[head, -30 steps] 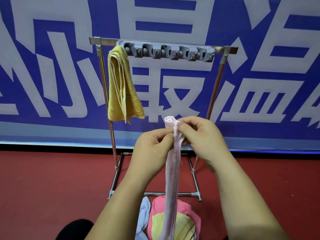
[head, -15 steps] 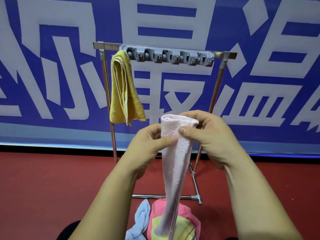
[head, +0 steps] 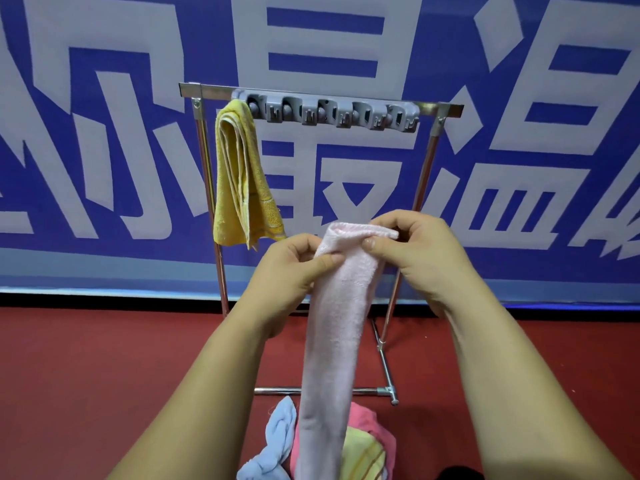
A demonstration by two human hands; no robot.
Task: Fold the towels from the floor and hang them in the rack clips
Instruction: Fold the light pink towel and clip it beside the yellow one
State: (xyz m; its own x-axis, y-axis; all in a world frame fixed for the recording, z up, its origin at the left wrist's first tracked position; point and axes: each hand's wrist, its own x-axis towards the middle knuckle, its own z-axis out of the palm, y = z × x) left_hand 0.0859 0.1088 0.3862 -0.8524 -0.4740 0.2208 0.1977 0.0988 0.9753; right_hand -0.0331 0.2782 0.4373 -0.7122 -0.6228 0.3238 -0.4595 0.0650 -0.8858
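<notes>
The person holds a pale pink terry towel (head: 334,327), folded into a long narrow strip, up in front of a metal tube rack (head: 429,157). The left hand (head: 291,268) pinches the strip's left edge just below its top between thumb and fingers, and the right hand (head: 419,251) grips the folded top edge, thumb on the near face and fingers curled behind. The strip hangs straight down from both hands, its lower end reaching the bottom of the view in front of a heap of cloths on the red floor (head: 86,375).

That heap holds a light blue towel (head: 277,434) on the left, a bright pink towel (head: 374,427) on the right, and a yellow-green striped towel (head: 363,455) lying on top of the pink one.

On the rack's top bar sits a grey plastic strip of clips (head: 329,110) with 5 holders in a row. A folded yellow towel (head: 242,178) hangs at the left end of this strip, just beside the left upright; whether a clip actually holds it cannot be told. The other holders visible along the strip carry nothing. Behind the rack stands a blue banner with large white characters (head: 104,133)
</notes>
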